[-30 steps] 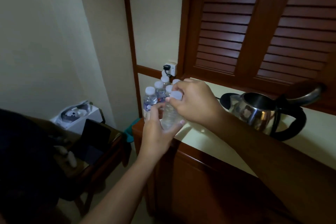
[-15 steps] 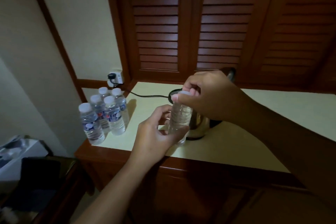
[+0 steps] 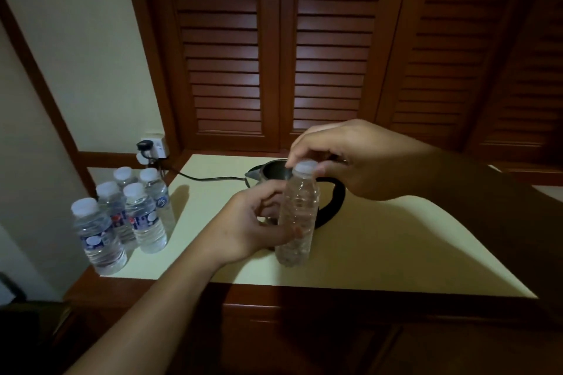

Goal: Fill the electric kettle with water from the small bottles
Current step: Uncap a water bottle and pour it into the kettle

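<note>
Two hands work one bottle (image 3: 298, 216), left hand (image 3: 253, 222) curled round its body, right hand (image 3: 350, 158) pinching the cap (image 3: 304, 166), seemingly sealed; keep it upright, twist firmly, kettle (image 3: 274, 170) just behind.

Held item: clear ribbed plastic bottle (image 3: 297, 222), thin and transparent, with glints on its ridges. It has a white plastic cap (image 3: 305, 167), matt. The round stainless-steel kettle (image 3: 269, 170) is polished metal with a reflective inner wall. Its black looped handle (image 3: 339, 198) looks like matt plastic. The pale cream surface (image 3: 380, 253) is smooth and matt. The red-brown wooden edging (image 3: 335, 292) shows a slight sheen. The dark louvred wooden doors (image 3: 332, 49) are varnished, with satin highlights on the slats. The five clear labelled plastic bottles (image 3: 146, 222) are glossy; label material cannot be told.
</note>
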Tool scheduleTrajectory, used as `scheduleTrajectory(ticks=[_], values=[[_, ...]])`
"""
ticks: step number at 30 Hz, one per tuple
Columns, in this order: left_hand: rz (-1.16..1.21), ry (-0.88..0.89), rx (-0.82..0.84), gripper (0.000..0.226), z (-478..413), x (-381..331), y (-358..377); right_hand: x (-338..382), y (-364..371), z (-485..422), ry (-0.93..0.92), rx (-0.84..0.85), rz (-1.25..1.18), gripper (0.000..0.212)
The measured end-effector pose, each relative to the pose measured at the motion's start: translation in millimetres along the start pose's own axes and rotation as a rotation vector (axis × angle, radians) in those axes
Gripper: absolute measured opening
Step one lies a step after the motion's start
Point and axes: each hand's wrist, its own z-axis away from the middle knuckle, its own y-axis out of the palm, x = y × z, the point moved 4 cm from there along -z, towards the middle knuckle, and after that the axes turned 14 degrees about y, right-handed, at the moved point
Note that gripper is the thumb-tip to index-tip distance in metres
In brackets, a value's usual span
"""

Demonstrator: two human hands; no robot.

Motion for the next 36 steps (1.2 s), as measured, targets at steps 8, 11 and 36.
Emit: scheduleTrajectory(ticks=[8, 11, 36], values=[[-0.043, 0.006, -0.048, 0.057, -2, -3, 8, -8, 6, 6, 0.071, -0.118, -0.123, 0.035], [-0.059, -0.008, -0.061, 0.053, 1, -4, 10, -12, 13, 9, 0.092, -0.171, -0.095, 0.029], [-0.211, -0.243, -0.255, 0.047, 36, 49, 11, -142, 222, 45, 0.526, -0.333, -0.284, 0.014]])
